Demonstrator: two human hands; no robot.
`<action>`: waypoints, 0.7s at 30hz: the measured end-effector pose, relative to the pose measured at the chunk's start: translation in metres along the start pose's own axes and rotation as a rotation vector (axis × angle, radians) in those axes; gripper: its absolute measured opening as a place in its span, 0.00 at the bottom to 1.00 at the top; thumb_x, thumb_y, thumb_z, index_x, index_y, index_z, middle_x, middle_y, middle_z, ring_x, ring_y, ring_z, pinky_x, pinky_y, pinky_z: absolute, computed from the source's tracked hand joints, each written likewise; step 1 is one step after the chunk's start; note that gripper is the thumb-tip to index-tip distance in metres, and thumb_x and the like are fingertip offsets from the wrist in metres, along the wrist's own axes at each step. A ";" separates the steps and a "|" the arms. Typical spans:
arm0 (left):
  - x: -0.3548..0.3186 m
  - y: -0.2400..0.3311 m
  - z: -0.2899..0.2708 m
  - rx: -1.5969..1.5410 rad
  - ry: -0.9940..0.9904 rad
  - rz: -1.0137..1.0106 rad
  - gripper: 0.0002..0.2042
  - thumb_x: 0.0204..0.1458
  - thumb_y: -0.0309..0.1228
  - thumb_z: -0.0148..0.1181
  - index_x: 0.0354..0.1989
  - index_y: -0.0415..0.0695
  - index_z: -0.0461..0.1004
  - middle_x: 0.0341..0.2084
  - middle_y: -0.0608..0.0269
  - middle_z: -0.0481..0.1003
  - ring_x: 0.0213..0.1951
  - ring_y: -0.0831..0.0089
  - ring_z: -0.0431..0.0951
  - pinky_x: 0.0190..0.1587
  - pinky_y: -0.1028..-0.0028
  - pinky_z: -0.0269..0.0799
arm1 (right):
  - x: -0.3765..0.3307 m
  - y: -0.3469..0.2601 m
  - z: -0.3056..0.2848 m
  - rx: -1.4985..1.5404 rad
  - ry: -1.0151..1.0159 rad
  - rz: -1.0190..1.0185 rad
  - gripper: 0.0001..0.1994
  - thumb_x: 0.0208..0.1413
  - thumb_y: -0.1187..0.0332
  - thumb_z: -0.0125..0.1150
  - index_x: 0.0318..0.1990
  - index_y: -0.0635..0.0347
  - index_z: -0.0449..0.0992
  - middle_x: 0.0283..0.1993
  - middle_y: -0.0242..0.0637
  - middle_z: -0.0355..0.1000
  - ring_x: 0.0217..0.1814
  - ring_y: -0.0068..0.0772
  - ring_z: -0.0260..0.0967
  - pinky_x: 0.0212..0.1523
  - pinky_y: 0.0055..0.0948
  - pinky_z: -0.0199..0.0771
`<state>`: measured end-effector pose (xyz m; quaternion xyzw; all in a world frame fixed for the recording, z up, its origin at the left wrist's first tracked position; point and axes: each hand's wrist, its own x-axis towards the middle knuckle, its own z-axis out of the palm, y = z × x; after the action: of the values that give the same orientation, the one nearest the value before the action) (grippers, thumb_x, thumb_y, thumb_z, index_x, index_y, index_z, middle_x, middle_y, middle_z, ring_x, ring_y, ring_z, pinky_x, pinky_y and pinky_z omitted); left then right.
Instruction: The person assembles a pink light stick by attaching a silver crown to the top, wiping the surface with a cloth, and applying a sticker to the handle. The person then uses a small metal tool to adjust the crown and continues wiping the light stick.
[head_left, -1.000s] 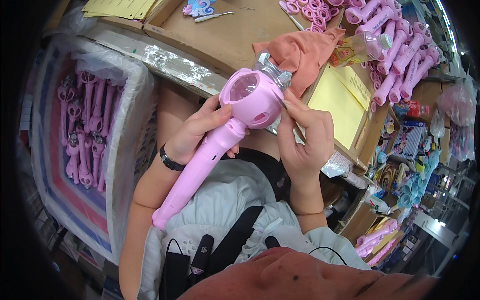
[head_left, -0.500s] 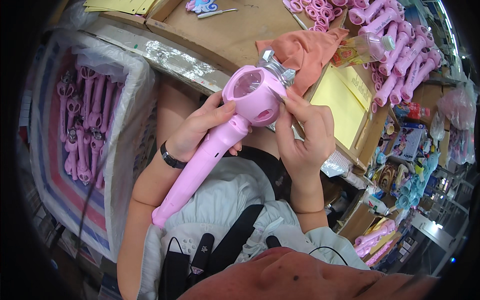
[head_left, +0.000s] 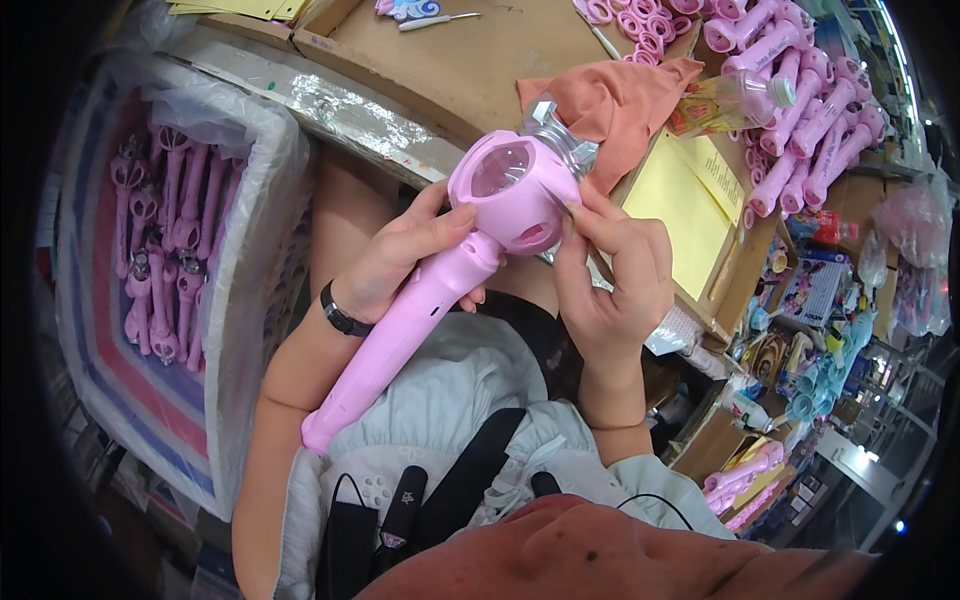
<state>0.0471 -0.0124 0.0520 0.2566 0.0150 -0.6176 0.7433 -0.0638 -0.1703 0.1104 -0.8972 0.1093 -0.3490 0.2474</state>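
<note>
The pink wand (head_left: 430, 300) was up in the air, just in front of the near edge of the bench (head_left: 480, 60), over the person's lap. The left hand (head_left: 405, 255) was wrapped around its neck, thumb up on the round head. The right hand (head_left: 610, 280) pinched the side of the head with its fingertips (head_left: 572, 215), close to a shiny silver cap (head_left: 560, 130) on top. This looked like the fitting step, pressing parts of the head together. Pressing evenly needed a firm hold, and care with the clear dome (head_left: 500, 165). An orange cloth (head_left: 620, 100) lay on the bench behind. More pink wands (head_left: 800, 90) were piled at its far right corner.
</note>
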 end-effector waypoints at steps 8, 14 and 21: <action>-0.001 0.000 0.000 0.007 -0.014 0.008 0.27 0.61 0.37 0.54 0.63 0.44 0.50 0.36 0.50 0.75 0.25 0.63 0.80 0.28 0.67 0.81 | 0.002 -0.002 -0.003 -0.025 -0.011 -0.026 0.11 0.40 0.84 0.67 0.34 0.66 0.78 0.34 0.45 0.76 0.36 0.39 0.78 0.32 0.29 0.76; -0.001 -0.001 0.001 0.026 -0.017 0.008 0.27 0.62 0.37 0.54 0.64 0.44 0.50 0.37 0.50 0.75 0.25 0.63 0.80 0.27 0.67 0.81 | 0.001 -0.002 0.000 -0.037 0.003 -0.005 0.11 0.40 0.84 0.67 0.34 0.65 0.78 0.34 0.45 0.76 0.36 0.39 0.78 0.32 0.29 0.76; -0.001 0.001 0.003 0.032 -0.015 0.019 0.27 0.62 0.37 0.54 0.64 0.44 0.50 0.36 0.50 0.75 0.25 0.63 0.80 0.27 0.67 0.80 | 0.001 -0.003 -0.002 0.006 -0.019 -0.006 0.10 0.43 0.84 0.65 0.35 0.65 0.78 0.37 0.43 0.78 0.31 0.30 0.71 0.33 0.22 0.74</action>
<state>0.0466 -0.0124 0.0550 0.2640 -0.0029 -0.6125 0.7450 -0.0642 -0.1685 0.1135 -0.9000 0.1032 -0.3415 0.2503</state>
